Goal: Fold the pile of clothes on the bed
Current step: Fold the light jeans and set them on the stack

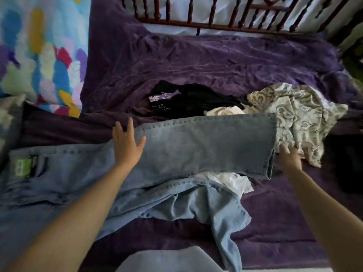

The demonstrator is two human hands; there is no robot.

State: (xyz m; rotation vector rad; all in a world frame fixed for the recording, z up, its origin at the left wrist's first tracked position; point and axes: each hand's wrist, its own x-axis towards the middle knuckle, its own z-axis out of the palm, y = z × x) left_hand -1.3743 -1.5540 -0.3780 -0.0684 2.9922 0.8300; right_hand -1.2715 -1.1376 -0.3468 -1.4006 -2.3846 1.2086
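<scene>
At the bottom edge a pale blue shape (167,260) is cut off by the frame and cannot be identified. Just beyond it the jeans (196,146) are spread across the bed (196,55), their long axis running left to right: the waist, marked by a green label (25,165), lies at the left and the hems at the right. The nearer leg is crumpled, with a white garment (227,179) caught between the two legs; the farther leg is laid out straight. The left hand (125,142) is pressed flat on the middle of that straight leg, fingers spread, nothing gripped. The right hand (290,158) is set at the hem end, so it is judged the nearer to the end that a fold toward the waist would carry leftward. Its fingertips are hidden against the hem, and whether denim is pinched cannot be told. Farther off, a patterned cloth (294,114) and a black garment (192,101) are heaped unfolded, the black one's outline lost in shadow. A wooden rail (216,26) closes the far side
</scene>
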